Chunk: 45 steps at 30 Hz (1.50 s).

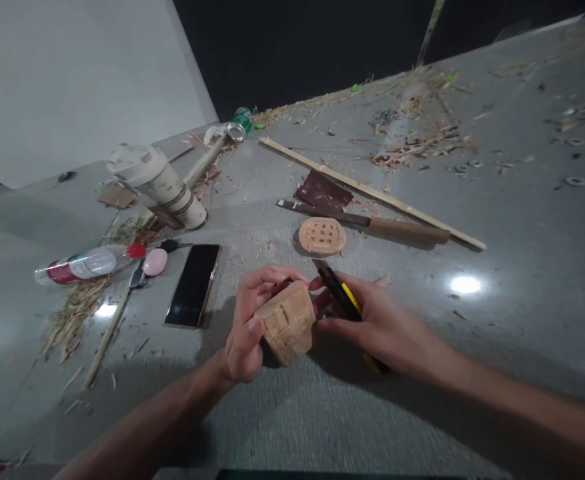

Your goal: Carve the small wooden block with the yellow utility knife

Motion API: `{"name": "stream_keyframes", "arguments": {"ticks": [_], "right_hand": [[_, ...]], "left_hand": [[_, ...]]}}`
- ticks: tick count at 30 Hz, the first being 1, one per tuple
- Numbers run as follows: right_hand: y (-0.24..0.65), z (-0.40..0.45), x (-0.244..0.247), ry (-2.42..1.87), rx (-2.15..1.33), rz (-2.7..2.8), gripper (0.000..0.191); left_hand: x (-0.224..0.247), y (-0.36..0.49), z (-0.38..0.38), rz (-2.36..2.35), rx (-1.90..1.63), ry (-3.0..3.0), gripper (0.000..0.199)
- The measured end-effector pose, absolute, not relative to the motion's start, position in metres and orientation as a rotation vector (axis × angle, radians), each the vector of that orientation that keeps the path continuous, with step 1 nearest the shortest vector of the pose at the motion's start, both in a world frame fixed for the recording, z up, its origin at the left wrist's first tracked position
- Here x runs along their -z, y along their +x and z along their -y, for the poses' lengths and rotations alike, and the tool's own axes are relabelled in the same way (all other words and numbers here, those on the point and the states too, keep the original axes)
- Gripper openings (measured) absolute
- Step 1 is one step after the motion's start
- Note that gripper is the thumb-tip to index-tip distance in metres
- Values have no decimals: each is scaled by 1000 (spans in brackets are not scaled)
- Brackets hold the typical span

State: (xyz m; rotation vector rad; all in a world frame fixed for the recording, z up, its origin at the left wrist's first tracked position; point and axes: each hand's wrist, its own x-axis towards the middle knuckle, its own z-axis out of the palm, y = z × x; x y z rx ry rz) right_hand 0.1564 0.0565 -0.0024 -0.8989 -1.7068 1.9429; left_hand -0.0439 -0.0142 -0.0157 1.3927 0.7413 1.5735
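Two bare hands meet over a grey speckled floor [472,220] in the head view. The left hand [246,323] grasps a pale, rounded wooden block carved with small square holes [288,321], thumb across its near face and fingers curled over the top. The right hand [372,323] is clenched around a yellow-and-black utility knife [342,300], whose tip rests right at the block's upper right edge.

Just beyond the block lies a flat round wooden disc with a lattice of cut squares [322,235]. Beyond the disc lie a wooden-handled chisel [367,222] and a long thin wooden strip [372,192]. Left of the block a black smartphone [193,285] lies face up; farther left lie a pink oval case [155,261] and a clear plastic bottle with a red cap [89,263]. A tipped paper cup with a white lid [157,181] lies beyond the phone.
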Motion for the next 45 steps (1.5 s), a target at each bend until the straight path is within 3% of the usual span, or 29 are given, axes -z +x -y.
{"name": "stream_keyframes", "arguments": {"ticks": [8, 14, 18, 23, 26, 31, 35, 45], "right_hand": [[155, -59, -1, -941, -1981, 1676, 29], [155, -57, -3, -1045, -2007, 1576, 25], [157, -56, -2, -1062, -2021, 1562, 24], [158, -55, 0, -1047, -2009, 1533, 27], [159, -54, 1, -1113, -1990, 1504, 35], [159, -53, 1, -1155, -1989, 1490, 42], [159, -54, -1, -1169, -1978, 1492, 42], [160, -55, 3, -1157, -2003, 1483, 44]], "left_hand": [[21, -46, 13, -756, -1555, 1445, 38], [19, -47, 10, -826, -1416, 1412, 65], [17, -50, 11, -969, -1333, 1497, 69], [18, -72, 3, -1382, -1335, 1940, 60], [11, -91, -6, -1723, -1378, 2086, 68], [0, -108, -17, -2401, -579, 2125, 48], [1, -110, -18, -2455, -289, 2079, 49], [8, -110, -17, -2397, -447, 2130, 49]]}}
